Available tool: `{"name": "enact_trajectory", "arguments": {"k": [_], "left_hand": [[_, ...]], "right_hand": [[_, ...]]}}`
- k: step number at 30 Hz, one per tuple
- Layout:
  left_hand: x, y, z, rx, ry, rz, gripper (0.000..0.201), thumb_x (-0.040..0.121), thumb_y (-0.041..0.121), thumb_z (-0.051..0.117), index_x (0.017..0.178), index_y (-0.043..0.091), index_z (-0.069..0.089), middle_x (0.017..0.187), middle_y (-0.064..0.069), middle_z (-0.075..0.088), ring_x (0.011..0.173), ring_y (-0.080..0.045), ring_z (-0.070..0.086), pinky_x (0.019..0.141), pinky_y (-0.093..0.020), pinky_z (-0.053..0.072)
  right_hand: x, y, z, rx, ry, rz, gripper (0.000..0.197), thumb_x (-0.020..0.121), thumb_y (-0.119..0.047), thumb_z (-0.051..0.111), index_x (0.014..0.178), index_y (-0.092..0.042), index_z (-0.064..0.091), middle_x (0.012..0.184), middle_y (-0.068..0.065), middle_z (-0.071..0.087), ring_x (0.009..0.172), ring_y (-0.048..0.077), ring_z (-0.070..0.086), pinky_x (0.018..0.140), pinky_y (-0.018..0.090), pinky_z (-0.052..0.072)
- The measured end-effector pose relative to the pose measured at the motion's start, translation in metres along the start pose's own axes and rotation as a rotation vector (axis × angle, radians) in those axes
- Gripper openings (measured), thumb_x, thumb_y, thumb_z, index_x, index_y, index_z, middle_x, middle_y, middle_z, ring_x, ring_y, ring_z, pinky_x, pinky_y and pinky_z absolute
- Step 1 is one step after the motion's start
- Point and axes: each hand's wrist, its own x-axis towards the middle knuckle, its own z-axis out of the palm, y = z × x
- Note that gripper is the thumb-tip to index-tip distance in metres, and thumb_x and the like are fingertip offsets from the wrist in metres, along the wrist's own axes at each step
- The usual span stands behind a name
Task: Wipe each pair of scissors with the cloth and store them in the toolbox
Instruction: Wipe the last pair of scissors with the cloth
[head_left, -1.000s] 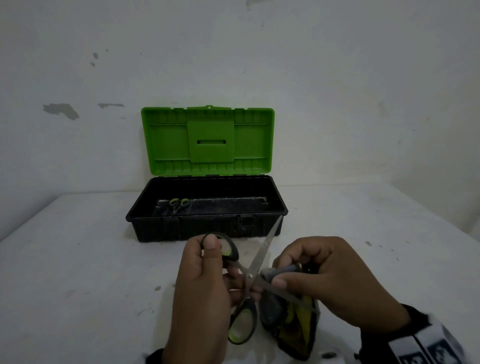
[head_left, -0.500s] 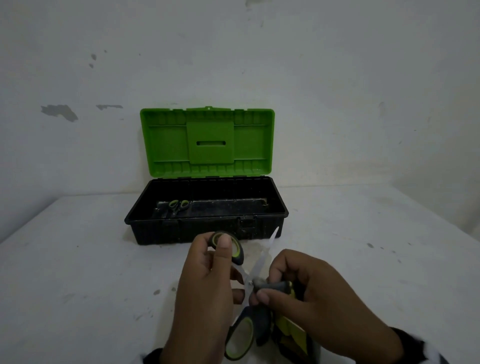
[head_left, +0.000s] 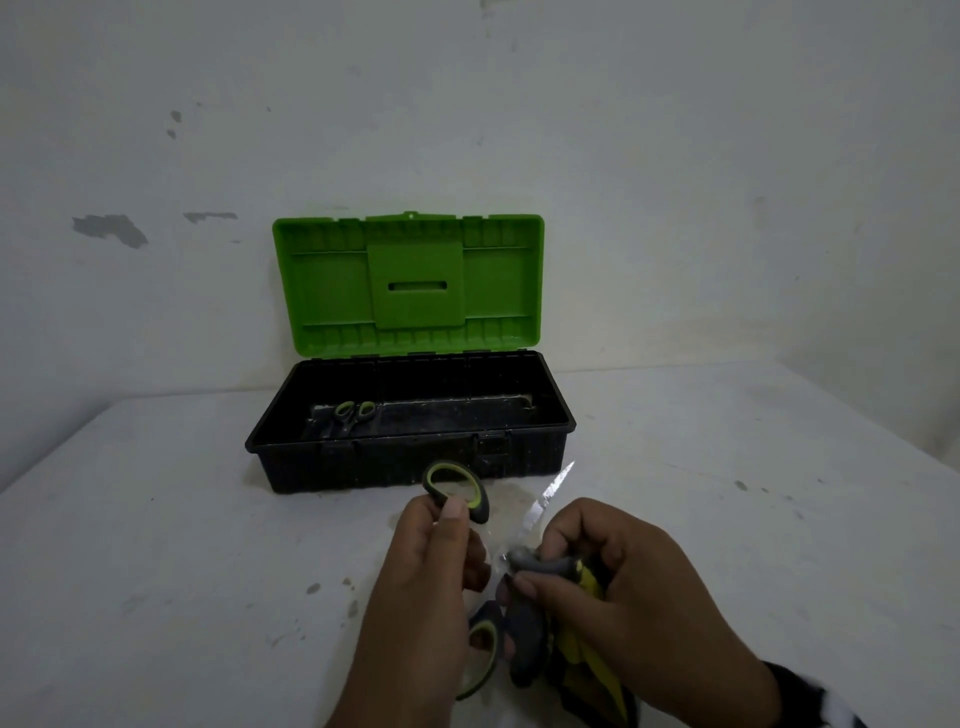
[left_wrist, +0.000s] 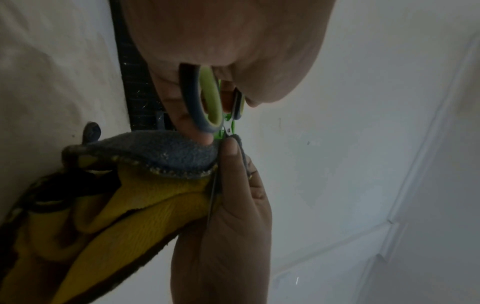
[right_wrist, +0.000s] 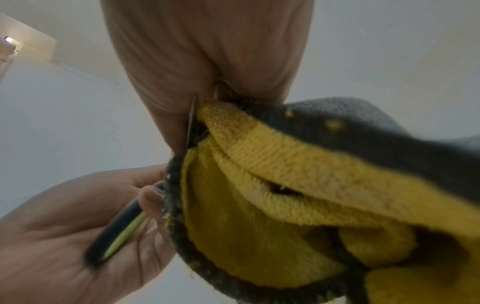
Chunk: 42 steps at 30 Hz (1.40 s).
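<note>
Behind my hands, on the white table (head_left: 156, 545) against the white wall (head_left: 675, 182), the toolbox (head_left: 410, 457) stands with its green lid (head_left: 410, 283) raised upright. One small pair of scissors (head_left: 353, 413) with green-lined handles already lies on the black floor of the box, toward its left end. Nothing stands between my hands and the box's front wall.

My left hand (head_left: 421, 597) is curled round the handles of the open scissors (head_left: 462, 491): the upper loop sticks out above my thumb, the lower loop shows below my palm, and in the left wrist view my fingers (left_wrist: 192, 127) pass through the grey and green loop. One blade points up and away toward the toolbox's right front corner, blurred in the head view.

My right hand (head_left: 634, 587) pinches the grey and yellow cloth (right_wrist: 285, 195) closed over the other blade, thumb on one side and fingers on the other, right by the pivot. The right wrist view shows the thin blade edge sliding between my thumb and the folded cloth. The rest of the cloth hangs below my right hand, touching the lower handle loop.

Both hands are close together, just in front of the toolbox and apart from it.
</note>
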Motion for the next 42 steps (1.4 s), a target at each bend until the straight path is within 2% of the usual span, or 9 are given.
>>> {"name": "enact_trajectory", "arguments": {"k": [4, 10, 14, 21, 25, 29, 32, 36, 42], "left_hand": [[0.0, 0.002, 0.002, 0.076, 0.032, 0.13, 0.023, 0.096, 0.04, 0.043, 0.087, 0.026, 0.059, 0.066, 0.001, 0.055, 0.066, -0.014, 0.056, 0.054, -0.024, 0.045], [-0.002, 0.009, 0.005, 0.06, 0.041, 0.186, 0.02, 0.095, 0.037, 0.047, 0.086, 0.023, 0.059, 0.067, -0.012, 0.055, 0.052, -0.01, 0.053, 0.041, -0.014, 0.045], [-0.005, 0.008, 0.008, 0.121, 0.018, 0.254, 0.036, 0.078, 0.06, 0.044, 0.084, 0.027, 0.058, 0.068, -0.008, 0.056, 0.064, -0.03, 0.056, 0.059, -0.045, 0.054], [-0.007, 0.008, 0.007, 0.226, 0.103, 0.408, 0.029, 0.083, 0.052, 0.04, 0.086, 0.028, 0.054, 0.074, 0.001, 0.059, 0.063, -0.018, 0.058, 0.051, -0.037, 0.053], [-0.006, 0.008, 0.005, 0.246, 0.132, 0.478, 0.023, 0.089, 0.042, 0.043, 0.084, 0.022, 0.053, 0.068, -0.002, 0.057, 0.059, -0.015, 0.056, 0.047, -0.019, 0.046], [-0.008, 0.009, 0.003, 0.215, 0.121, 0.475, 0.031, 0.084, 0.051, 0.04, 0.086, 0.024, 0.054, 0.059, 0.003, 0.051, 0.044, -0.008, 0.044, 0.041, -0.018, 0.036], [-0.007, 0.012, 0.002, 0.172, 0.092, 0.447, 0.036, 0.081, 0.056, 0.039, 0.09, 0.025, 0.055, 0.054, 0.004, 0.046, 0.042, -0.006, 0.038, 0.042, -0.02, 0.034], [-0.006, 0.014, -0.002, 0.16, 0.094, 0.452, 0.039, 0.08, 0.055, 0.04, 0.088, 0.021, 0.056, 0.052, 0.006, 0.047, 0.043, -0.005, 0.04, 0.043, -0.018, 0.035], [-0.008, 0.014, -0.002, 0.154, 0.071, 0.403, 0.031, 0.082, 0.054, 0.041, 0.086, 0.027, 0.056, 0.051, 0.005, 0.047, 0.044, -0.006, 0.041, 0.045, -0.051, 0.047]], "right_hand": [[-0.003, 0.0, -0.003, 0.011, 0.076, -0.048, 0.017, 0.073, -0.028, 0.082, 0.073, -0.029, 0.065, 0.076, -0.015, 0.069, 0.071, 0.008, 0.064, 0.059, 0.009, 0.047], [-0.008, -0.014, -0.016, -0.099, 0.218, -0.257, 0.014, 0.077, -0.041, 0.07, 0.08, -0.028, 0.073, 0.084, -0.017, 0.067, 0.082, 0.005, 0.065, 0.069, 0.013, 0.049], [-0.002, -0.015, -0.001, -0.219, 0.131, -0.292, 0.017, 0.081, -0.043, 0.065, 0.09, -0.032, 0.075, 0.093, -0.019, 0.065, 0.087, -0.002, 0.06, 0.076, 0.011, 0.048], [0.001, -0.019, 0.02, -0.092, 0.37, -0.006, 0.04, 0.063, -0.066, 0.063, 0.075, -0.029, 0.056, 0.064, -0.012, 0.065, 0.063, 0.001, 0.064, 0.054, 0.007, 0.047], [0.003, -0.021, 0.025, -0.031, 0.31, 0.009, 0.033, 0.066, -0.057, 0.065, 0.075, -0.027, 0.053, 0.074, -0.021, 0.066, 0.059, -0.001, 0.063, 0.049, 0.006, 0.044], [0.008, -0.02, 0.021, -0.049, 0.387, 0.001, 0.03, 0.075, -0.051, 0.068, 0.072, -0.026, 0.052, 0.064, -0.003, 0.062, 0.056, 0.007, 0.06, 0.049, 0.015, 0.047], [0.012, -0.018, 0.016, -0.061, 0.459, 0.003, 0.03, 0.075, -0.045, 0.072, 0.068, -0.025, 0.051, 0.058, -0.004, 0.058, 0.059, 0.007, 0.059, 0.049, 0.011, 0.043], [0.011, -0.023, 0.018, -0.046, 0.405, 0.024, 0.032, 0.071, -0.052, 0.064, 0.067, -0.023, 0.05, 0.078, -0.011, 0.062, 0.061, 0.001, 0.058, 0.05, 0.009, 0.043], [0.014, -0.021, 0.012, -0.02, 0.47, 0.031, 0.034, 0.073, -0.049, 0.068, 0.065, -0.024, 0.047, 0.066, -0.004, 0.06, 0.054, 0.007, 0.056, 0.046, 0.011, 0.04]]}}
